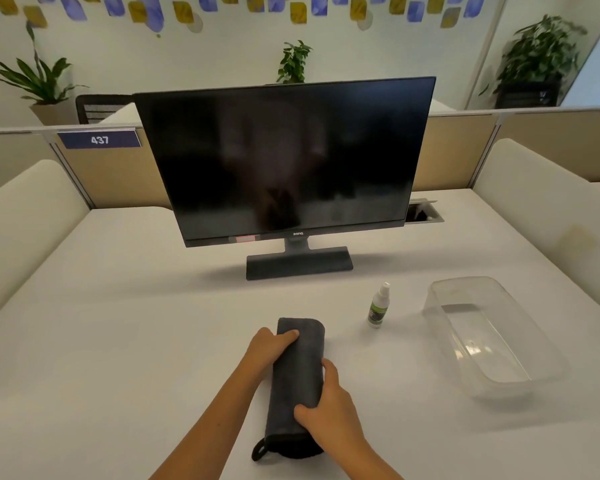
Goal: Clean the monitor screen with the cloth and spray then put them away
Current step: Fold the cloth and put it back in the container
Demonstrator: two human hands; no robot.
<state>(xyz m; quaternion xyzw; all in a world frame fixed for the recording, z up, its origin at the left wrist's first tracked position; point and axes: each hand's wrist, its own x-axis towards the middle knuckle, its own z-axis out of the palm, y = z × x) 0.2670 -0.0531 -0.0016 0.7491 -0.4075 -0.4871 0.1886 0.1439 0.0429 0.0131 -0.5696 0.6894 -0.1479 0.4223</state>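
Observation:
A dark grey folded cloth point(298, 372) lies lengthwise on the white desk point(118, 341) in front of me. My left hand point(267, 344) grips its far left edge, fingers curled over the top. My right hand point(326, 410) clasps its near right side, thumb on top. A small white spray bottle point(378, 306) with a green label stands upright to the right of the cloth, apart from both hands. The black monitor point(284, 157), switched off, stands behind on its stand point(298, 265).
A clear plastic tub point(520, 327) sits at the right of the desk, beside the bottle. Cream padded partitions point(25, 216) flank the desk on both sides. A cable hatch point(423, 213) lies behind the monitor's right edge. Plants stand beyond the back divider.

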